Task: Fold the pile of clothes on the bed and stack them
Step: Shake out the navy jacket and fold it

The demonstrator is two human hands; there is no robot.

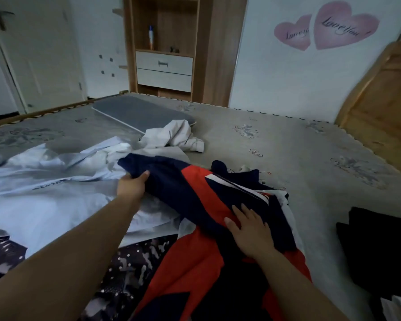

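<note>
Under both hands, mid-bed: one jacket (195, 193), navy and orange-red with a white stripe running along a navy band, is lying partly folded on the grey patterned mattress (299, 158).

Left hand (132, 185) — fingers curling round the navy end of the jacket, thumb showing on top, gripping the cloth. Right hand (250, 230) — fingers lying straight and spread, pressing flat on the orange and navy panels, grasping nothing.

Beyond the left fingers: a crumpled white garment (178, 135) and a pale blue sheet-like piece (44, 181), the latter bearing dark lettering too blurred to read. Near the left forearm: a dark speckled fabric (130, 269). Well to the right of the right fingers: a black folded item (380, 251), its kind impossible to tell, running off the frame edge.

Jacket's lower part is passing out of the bottom edge; its collar and sleeves are not distinguishable among the folds. Long axis is running from the left fingertips diagonally down to the near right.
</note>
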